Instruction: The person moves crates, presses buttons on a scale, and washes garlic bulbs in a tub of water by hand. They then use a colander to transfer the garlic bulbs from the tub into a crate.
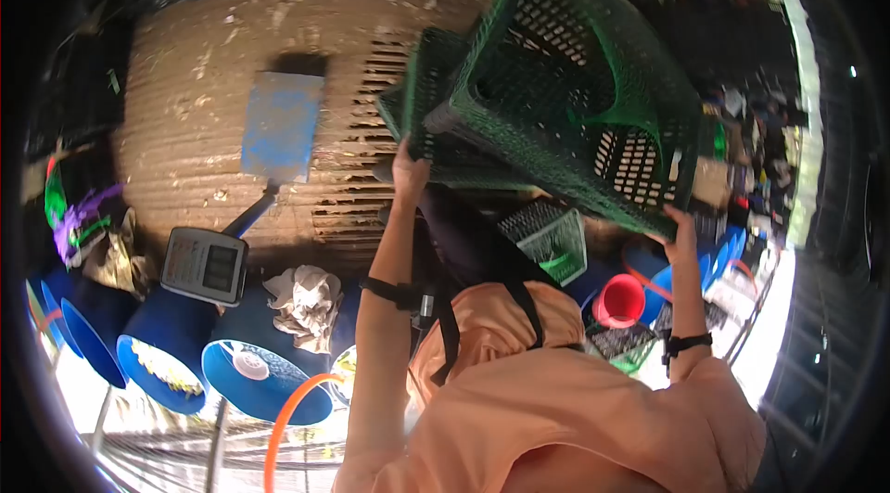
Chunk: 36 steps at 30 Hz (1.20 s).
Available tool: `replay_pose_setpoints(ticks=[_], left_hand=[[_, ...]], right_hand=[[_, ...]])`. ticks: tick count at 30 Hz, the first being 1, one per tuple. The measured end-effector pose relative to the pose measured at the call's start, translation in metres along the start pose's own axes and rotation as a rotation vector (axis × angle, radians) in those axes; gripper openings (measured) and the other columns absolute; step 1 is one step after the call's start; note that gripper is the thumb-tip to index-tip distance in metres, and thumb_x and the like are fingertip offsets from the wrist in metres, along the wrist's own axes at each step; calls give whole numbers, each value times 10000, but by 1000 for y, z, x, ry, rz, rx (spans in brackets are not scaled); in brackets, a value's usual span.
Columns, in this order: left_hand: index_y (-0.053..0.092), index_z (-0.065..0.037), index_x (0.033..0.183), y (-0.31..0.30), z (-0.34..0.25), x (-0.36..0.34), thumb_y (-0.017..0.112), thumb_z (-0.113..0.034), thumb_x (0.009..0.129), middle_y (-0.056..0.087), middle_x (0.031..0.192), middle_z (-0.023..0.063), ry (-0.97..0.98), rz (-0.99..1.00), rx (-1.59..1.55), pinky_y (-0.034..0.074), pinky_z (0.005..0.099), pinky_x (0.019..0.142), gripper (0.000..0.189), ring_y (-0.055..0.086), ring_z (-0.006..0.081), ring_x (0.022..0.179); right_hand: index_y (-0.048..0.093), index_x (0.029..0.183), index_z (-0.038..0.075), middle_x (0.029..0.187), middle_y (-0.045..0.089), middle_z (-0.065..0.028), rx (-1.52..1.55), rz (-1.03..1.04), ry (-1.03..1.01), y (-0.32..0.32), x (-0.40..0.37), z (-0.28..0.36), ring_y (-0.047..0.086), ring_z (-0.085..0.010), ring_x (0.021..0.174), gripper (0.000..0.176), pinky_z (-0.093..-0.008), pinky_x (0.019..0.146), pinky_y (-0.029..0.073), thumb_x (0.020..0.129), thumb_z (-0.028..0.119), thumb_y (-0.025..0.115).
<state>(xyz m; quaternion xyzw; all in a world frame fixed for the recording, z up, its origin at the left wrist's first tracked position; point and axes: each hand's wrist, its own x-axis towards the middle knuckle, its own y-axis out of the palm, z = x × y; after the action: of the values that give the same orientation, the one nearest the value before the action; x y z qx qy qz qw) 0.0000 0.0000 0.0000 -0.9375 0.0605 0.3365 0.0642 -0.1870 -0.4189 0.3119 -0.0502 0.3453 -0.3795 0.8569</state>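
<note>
A large green plastic crate (pixel 542 154) with slotted walls is tilted in front of me, its open side facing up and to the right. My right hand (pixel 680 235) is closed on its rim at the lower right corner. Another green crate (pixel 423 85) lies partly behind and under it, to the left. My left hand (pixel 410 173) is closed at the lower left edge of the crates, fingers partly hidden, close to the tilted crate's near corner.
Left on the slatted wooden floor is a blue platform scale (pixel 283 127) with its display (pixel 206 263). Blue barrels (pixel 264 382), a crumpled cloth (pixel 304 303) and an orange hose (pixel 289 414) are nearby. A red bucket (pixel 619 301) and smaller basket (pixel 556 247) stand right of my legs.
</note>
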Motion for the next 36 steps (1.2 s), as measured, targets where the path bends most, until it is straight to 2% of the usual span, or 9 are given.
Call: replay_pose_setpoints(ticks=[2, 3, 6, 11, 17, 27, 31, 33, 36], left_hand=[[455, 6, 1335, 7, -4, -28, 462, 55, 723, 615, 1111, 176, -47, 24, -77, 474, 270, 799, 613, 607, 204, 913], [451, 6, 1340, -33, -52, 70, 430, 93, 707, 626, 1083, 158, 231, -56, -106, 485, 267, 756, 639, 608, 198, 867], [470, 18, 1309, 10, -9, -3, 401, 110, 688, 626, 1076, 119, 4, -16, -218, 478, 260, 796, 632, 604, 176, 891], [469, 8, 1302, 3, -24, -10, 432, 101, 681, 605, 1067, 83, -80, 13, -254, 482, 274, 789, 629, 590, 178, 888], [464, -21, 1291, 3, -32, -15, 495, 105, 692, 581, 1099, 86, -175, -22, -66, 468, 314, 816, 613, 567, 198, 937], [433, -44, 1284, 7, -58, -33, 493, 95, 744, 563, 1061, 82, -251, -28, -95, 457, 345, 831, 562, 550, 230, 959], [402, -76, 1315, 8, -56, -30, 482, 93, 760, 531, 1105, 86, -266, -33, -120, 458, 372, 797, 585, 530, 233, 975], [388, -91, 1328, 6, -53, -27, 471, 97, 765, 500, 1161, 93, -281, -52, -133, 450, 391, 784, 600, 512, 235, 999], [433, -77, 1288, 6, -50, -29, 496, 105, 741, 546, 1086, 79, -258, -46, -145, 471, 351, 754, 580, 544, 227, 929]], right_hand=[[600, 1066, -5, 1033, 652, -158, 32, -181, 208, -36, -51, 26, 642, -333, 949, 302, -546, 807, 525, 852, 204, 560], [596, 1064, -11, 1036, 649, -177, 340, -39, 159, 9, 24, -63, 640, -340, 950, 304, -543, 822, 522, 873, 217, 530], [503, 1196, -59, 1134, 592, -222, 402, -169, 248, -106, -80, -51, 597, -395, 1024, 432, -567, 861, 509, 897, 234, 395], [489, 1236, -61, 1205, 561, -241, 701, -313, 231, -139, -157, -141, 563, -414, 1086, 438, -581, 903, 488, 904, 191, 353], [557, 1082, -28, 1026, 638, -190, 702, -683, 322, -80, -162, -267, 638, -342, 933, 302, -537, 823, 540, 890, 160, 418], [565, 1043, -4, 943, 643, -168, 1185, -756, 557, 49, -184, -428, 630, -324, 909, 349, -505, 843, 521, 925, 238, 342], [555, 1064, -73, 1026, 617, -210, 1022, -572, 804, 77, -190, -418, 620, -346, 910, 400, -464, 834, 537, 953, 302, 474], [556, 1065, -101, 1024, 624, -237, 840, -48, 1260, 59, -182, -401, 625, -347, 935, 437, -443, 845, 527, 950, 317, 497], [606, 983, -71, 866, 680, -188, 178, 144, 867, 61, -145, -275, 674, -241, 738, 416, -342, 656, 570, 944, 333, 516]])
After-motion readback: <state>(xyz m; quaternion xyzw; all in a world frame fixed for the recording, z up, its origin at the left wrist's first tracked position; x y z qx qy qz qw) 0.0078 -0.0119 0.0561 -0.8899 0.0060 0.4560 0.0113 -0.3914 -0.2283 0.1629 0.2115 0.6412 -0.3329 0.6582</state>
